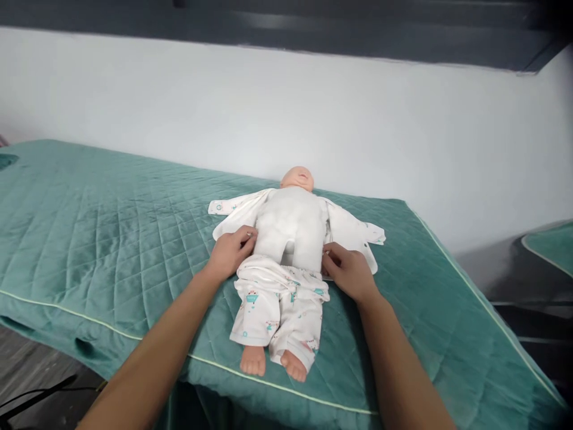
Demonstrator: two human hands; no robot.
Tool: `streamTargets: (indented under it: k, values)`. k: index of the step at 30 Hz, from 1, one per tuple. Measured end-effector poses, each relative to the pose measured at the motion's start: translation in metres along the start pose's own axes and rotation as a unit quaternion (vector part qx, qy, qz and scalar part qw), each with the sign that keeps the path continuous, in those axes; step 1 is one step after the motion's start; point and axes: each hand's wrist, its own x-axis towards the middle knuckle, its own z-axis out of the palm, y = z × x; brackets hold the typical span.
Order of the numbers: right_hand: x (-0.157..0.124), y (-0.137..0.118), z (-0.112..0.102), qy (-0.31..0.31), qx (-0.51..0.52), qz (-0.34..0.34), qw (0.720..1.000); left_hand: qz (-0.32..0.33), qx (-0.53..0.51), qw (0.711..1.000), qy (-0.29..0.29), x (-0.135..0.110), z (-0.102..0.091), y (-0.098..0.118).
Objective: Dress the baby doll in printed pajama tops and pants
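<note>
A baby doll [292, 218] lies on its back, head away from me, its white cloth body bare in front. Its patterned white jacket [351, 230] is spread open with both sleeves out to the sides. Patterned white pants [280, 298] are bunched around its thighs, and both feet stick out below. At the doll's hip on the left, my left hand [230, 254] is closed, fingertips against its side. My right hand [351, 269] is curled closed beside the opposite thigh, over the lower jacket edge. What the fingertips of either hand pinch is hidden.
A green quilted cover [134, 239] with pale piping lies under the doll. Behind it rises a white wall [224, 107] below a dark beam [286, 30]. Another green-covered surface [553, 245] stands at the right. Black rods or cables [42, 394] are at the lower left.
</note>
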Motion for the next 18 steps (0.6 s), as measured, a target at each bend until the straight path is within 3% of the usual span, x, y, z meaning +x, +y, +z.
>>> streamTargets:
  k: [4, 8, 11, 14, 18]
  values:
    - [-0.008, -0.003, 0.002, -0.002, -0.018, -0.006, 1.000, -0.014, 0.058, 0.998, -0.013, -0.007, 0.000, -0.001]
    - [-0.020, -0.005, 0.005, 0.021, 0.005, 0.007, 1.000, -0.026, -0.014, 0.999, -0.012, -0.007, -0.002, 0.001]
    - [-0.027, -0.007, 0.005, 0.058, 0.114, 0.025, 0.991, -0.061, -0.167, 0.984, -0.015, -0.009, -0.008, 0.004]
    - [-0.033, -0.011, 0.004, 0.084, 0.267, 0.045, 0.959, -0.084, -0.289, 0.953, -0.043, -0.012, -0.014, 0.007]
    - [-0.038, -0.019, 0.002, -0.006, 0.388, 0.004, 0.922, -0.076, -0.351, 0.924, -0.130, -0.014, -0.021, 0.006]
